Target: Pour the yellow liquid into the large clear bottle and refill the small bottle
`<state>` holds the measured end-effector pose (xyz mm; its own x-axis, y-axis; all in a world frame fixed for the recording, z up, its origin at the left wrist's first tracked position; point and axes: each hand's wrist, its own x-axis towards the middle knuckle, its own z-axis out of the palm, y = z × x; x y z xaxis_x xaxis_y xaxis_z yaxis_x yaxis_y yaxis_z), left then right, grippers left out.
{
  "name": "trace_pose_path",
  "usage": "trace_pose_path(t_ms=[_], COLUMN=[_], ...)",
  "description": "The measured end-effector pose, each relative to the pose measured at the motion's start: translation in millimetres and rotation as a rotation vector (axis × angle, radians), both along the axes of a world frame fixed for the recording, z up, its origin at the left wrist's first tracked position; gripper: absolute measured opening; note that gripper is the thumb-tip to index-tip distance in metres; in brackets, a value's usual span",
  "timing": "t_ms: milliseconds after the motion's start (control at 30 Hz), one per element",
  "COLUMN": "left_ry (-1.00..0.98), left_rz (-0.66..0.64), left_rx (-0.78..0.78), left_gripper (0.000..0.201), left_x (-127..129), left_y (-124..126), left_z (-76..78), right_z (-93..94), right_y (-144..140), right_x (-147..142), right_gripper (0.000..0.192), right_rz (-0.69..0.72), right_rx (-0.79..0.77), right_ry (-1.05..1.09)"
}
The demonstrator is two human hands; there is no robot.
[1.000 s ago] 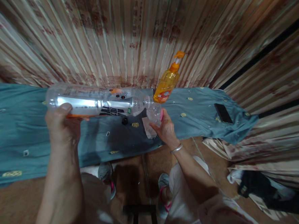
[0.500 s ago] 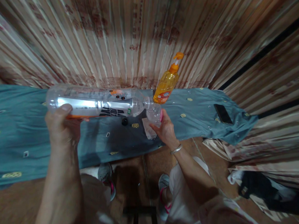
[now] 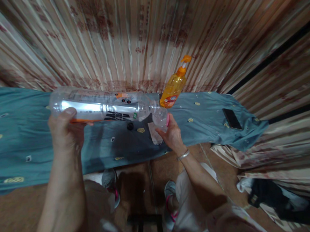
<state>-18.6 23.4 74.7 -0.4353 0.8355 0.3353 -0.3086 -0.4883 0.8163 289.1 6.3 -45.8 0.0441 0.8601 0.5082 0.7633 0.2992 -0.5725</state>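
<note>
Left hand [image 3: 65, 130] fingers wrap a big clear bottle [image 3: 99, 107] held sideways; its mouth meets the small cup [image 3: 160, 118] gripped in right hand [image 3: 173, 136] fingers.

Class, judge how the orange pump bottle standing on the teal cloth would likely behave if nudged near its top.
The pump bottle is tall and narrow, so it would probably tip rather than slide. It stands on soft teal cloth, which likely makes its footing unsteady. It looks like plastic, so probably not fragile.
</note>
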Motion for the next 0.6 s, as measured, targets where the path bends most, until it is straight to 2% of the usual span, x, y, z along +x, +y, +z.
trace_pose_path(t_ms=[233, 400, 600], left_ry=[-0.021, -0.029, -0.033], left_rz=[-0.013, 0.006, -0.029], left_rx=[0.017, 0.001, 0.017], left_gripper=[0.052, 0.054, 0.059], left_x=[-0.3, 0.7, -1.9], left_y=[-0.1, -0.5, 0.0], left_z=[-0.6, 0.4, -0.6], right_z=[-0.3, 1.7, 1.3], right_y=[-0.7, -0.4, -0.2], right_x=[0.9, 0.5, 1.0], right_gripper=[0.079, 0.078, 0.075], right_rz=[-0.004, -0.006, -0.01], right_rx=[-0.048, -0.042, -0.047], right_ry=[0.006, 0.019, 0.016])
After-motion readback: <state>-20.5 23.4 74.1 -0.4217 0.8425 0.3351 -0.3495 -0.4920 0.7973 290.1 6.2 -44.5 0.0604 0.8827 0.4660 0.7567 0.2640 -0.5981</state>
